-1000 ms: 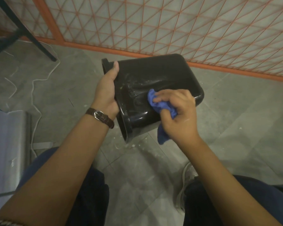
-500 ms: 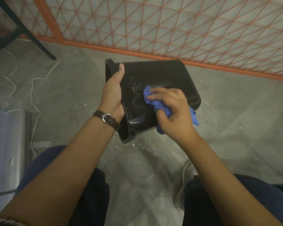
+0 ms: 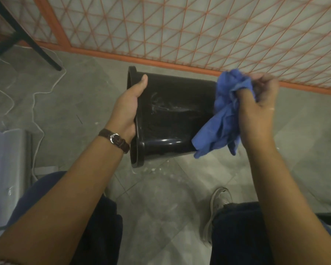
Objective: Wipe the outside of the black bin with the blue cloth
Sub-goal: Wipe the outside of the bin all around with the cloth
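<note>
One wide-angle camera sat on the person's head, facing forward and steeply down; both forearms ran up from the bottom corners, close to the lens; the left hand, black bin, blue cloth and right hand lay near, around mid-frame; grey floor spread beneath; an orange lattice fence slanted across the top.

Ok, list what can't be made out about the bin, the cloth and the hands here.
All head view:
- The black bin's base: hidden behind the blue cloth and right hand.
- Bin's inside and far side: turned away from the camera.
- The left hand: only thumb and back show; the rest is behind the rim.
- Cloth touching the bin or not: overlap hides it.
</note>
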